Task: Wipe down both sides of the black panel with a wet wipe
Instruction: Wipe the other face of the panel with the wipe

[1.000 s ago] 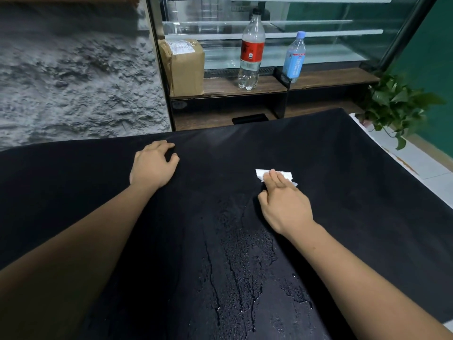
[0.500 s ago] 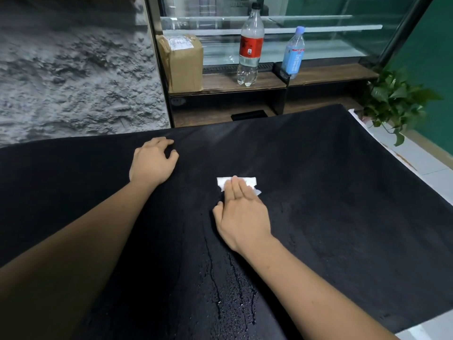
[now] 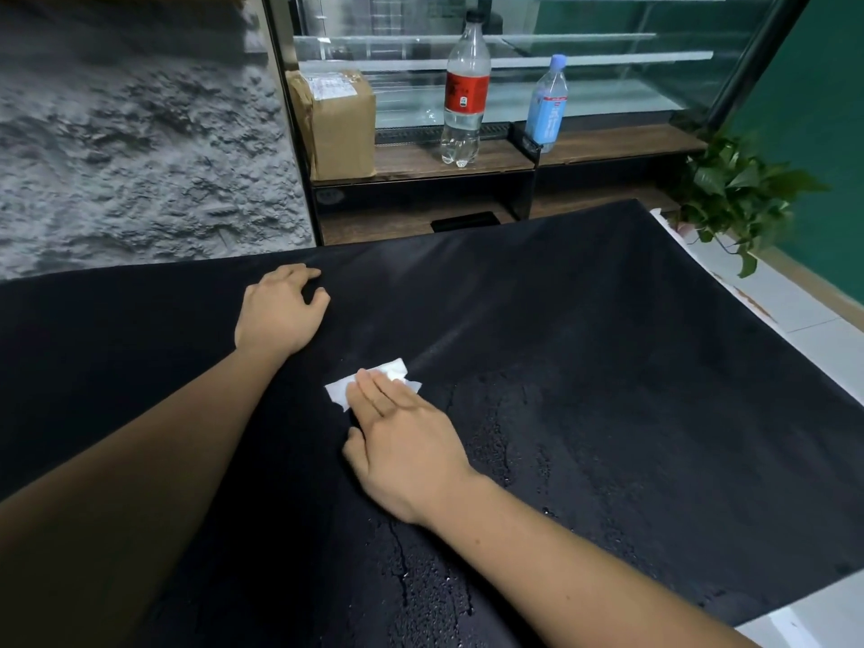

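Note:
A large black panel (image 3: 631, 348) lies flat and fills most of the view. Water droplets and streaks glisten on its near middle. A folded white wet wipe (image 3: 339, 391) sits on the panel near its centre. My right hand (image 3: 404, 441) presses the wipe down with straight fingers laid flat over it. My left hand (image 3: 279, 315) rests on the panel near its far edge, fingers bent down against the surface, holding nothing.
Behind the panel stands a glass display case with a wooden shelf (image 3: 608, 142). On it are a cardboard box (image 3: 339, 123), a red-labelled bottle (image 3: 465, 93) and a blue-labelled bottle (image 3: 547, 105). A potted green plant (image 3: 734, 194) stands at the right. A rough grey wall (image 3: 131, 142) is at the left.
My right hand has slid the wipe leftward across the panel, toward my left hand. The left hand has stayed in place.

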{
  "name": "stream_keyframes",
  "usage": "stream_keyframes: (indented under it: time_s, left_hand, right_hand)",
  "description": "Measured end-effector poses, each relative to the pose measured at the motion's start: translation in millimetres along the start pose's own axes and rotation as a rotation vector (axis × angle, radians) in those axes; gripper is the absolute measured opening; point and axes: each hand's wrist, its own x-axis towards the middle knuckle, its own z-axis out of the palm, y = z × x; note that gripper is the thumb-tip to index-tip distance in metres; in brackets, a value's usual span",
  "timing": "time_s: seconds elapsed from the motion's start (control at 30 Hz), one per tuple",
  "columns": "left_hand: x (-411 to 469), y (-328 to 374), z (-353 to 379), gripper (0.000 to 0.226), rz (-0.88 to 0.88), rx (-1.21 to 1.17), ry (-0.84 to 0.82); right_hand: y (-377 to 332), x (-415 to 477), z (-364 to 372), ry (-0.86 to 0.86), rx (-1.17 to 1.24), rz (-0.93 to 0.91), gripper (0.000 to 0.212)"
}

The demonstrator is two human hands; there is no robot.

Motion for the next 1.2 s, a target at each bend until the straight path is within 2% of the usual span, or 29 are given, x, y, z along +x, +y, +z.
stream_keyframes:
  time_s: [0.13, 0.3, 0.43, 0.83, 1.13, 1.2]
  left_hand:
    - [-1.5, 2.0, -2.1, 0.048, 0.004, 0.013, -0.014]
    - [0.3, 2.5, -7.2, 0.048, 0.007, 0.029, -0.084]
    - [2.5, 6.3, -15.1, 0.050, -0.013, 0.054, -0.149]
    - [-54.9, 43.4, -28.9, 0.050, 0.061, 0.015, -0.152]
    - [-98.1, 56.1, -23.1, 0.053, 0.058, -0.006, -0.173]
    - [-103.6, 56.0, -20.7, 0.053, 0.052, -0.012, -0.158]
  right_hand:
    - [18.9, -7.3, -11.3, 0.017, 0.023, -0.043, 0.059]
    - [41.9, -17.4, -22.7, 0.011, 0.015, -0.012, 0.057]
    - [67.0, -29.2, -34.4, 0.002, 0.024, 0.054, 0.053]
    - [140.8, -72.8, -64.8, 0.000, 0.003, 0.302, 0.053]
    - [133.0, -80.1, -60.1, 0.090, 0.028, 0.449, 0.044]
    - [122.3, -76.8, -54.9, 0.102, 0.045, 0.499, 0.048]
